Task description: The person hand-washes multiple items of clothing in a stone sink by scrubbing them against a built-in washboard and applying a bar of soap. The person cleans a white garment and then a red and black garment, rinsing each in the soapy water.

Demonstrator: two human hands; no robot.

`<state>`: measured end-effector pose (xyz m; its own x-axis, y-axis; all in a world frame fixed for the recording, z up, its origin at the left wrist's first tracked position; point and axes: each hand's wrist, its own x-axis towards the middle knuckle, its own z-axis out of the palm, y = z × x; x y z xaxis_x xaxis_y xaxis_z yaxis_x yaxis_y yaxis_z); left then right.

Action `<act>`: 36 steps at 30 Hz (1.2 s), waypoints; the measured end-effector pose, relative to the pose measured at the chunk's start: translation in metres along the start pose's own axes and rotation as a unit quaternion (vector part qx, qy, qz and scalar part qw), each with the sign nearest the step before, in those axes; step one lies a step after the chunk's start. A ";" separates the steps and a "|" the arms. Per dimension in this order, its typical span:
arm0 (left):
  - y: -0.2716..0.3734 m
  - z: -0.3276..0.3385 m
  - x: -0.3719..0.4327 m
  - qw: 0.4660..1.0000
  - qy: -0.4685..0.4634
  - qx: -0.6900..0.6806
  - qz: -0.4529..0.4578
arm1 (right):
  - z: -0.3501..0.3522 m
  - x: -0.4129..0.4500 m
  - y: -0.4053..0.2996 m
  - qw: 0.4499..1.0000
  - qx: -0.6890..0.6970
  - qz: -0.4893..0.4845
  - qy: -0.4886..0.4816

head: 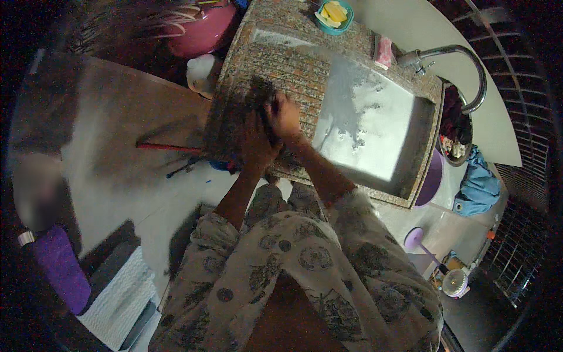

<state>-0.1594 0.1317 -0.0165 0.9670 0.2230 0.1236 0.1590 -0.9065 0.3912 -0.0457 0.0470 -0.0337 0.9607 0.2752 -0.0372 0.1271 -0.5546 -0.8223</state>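
Note:
A ribbed granite washboard lies before me, joined to a sink basin holding foamy whitish water. Dark wet cloth is spread and bunched on the ribs at the washboard's left side. My left hand presses on this cloth, its fingers hard to make out in the shade. Just to its right, my right hand is closed around a dark bunch, apparently part of the same cloth. Motion blur hides the fingertips.
A teal bowl of yellow soap pieces, a pink-and-white item and a curved metal tap stand along the back. Right are a purple bucket and blue cloth. Left are a white jug and a pink basin.

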 end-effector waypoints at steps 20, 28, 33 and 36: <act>-0.017 0.032 -0.014 0.970 -0.097 -0.221 -0.035 | 0.027 -0.059 0.010 0.978 -0.154 -0.130 -0.054; 0.002 0.031 -0.010 0.993 -0.086 0.056 0.055 | 0.023 0.058 0.057 0.964 -0.256 -0.074 -0.007; -0.014 0.015 -0.008 0.982 -0.001 -0.190 -0.005 | 0.050 -0.050 0.072 0.974 -0.165 -0.143 -0.066; -0.027 0.014 -0.019 0.994 0.073 0.003 0.086 | 0.040 -0.014 0.016 0.959 -0.275 -0.060 -0.037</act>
<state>-0.1791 0.1469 -0.0416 0.9409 0.1138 0.3189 -0.0043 -0.9377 0.3473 -0.0665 0.0658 -0.0687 0.9132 0.4072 -0.0178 0.3665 -0.8395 -0.4010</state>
